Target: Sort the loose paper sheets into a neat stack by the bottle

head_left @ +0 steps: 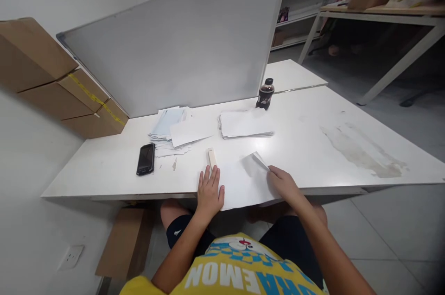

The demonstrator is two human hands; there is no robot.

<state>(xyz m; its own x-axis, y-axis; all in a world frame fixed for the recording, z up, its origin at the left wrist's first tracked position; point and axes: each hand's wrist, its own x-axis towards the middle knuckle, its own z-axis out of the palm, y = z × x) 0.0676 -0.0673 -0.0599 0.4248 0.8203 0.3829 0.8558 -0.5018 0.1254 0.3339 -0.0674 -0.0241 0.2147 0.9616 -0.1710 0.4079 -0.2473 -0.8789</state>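
A white sheet of paper point(243, 184) lies at the front edge of the white table point(313, 147), its far right corner folded up. My left hand point(209, 191) rests flat on the sheet's left edge, fingers stretched out, just below a small beige stick-shaped object point(212, 157). My right hand point(283, 183) presses on the sheet's right side at the folded corner, fingers curled over the paper's edge.
A black phone point(146, 159) lies left of my hands. Behind it sit a loose pile of papers and envelopes point(172, 133) and a neat white stack point(245, 124). A dark bottle point(265, 93) stands before a whiteboard point(181, 49). Cardboard boxes point(52, 77) sit at left.
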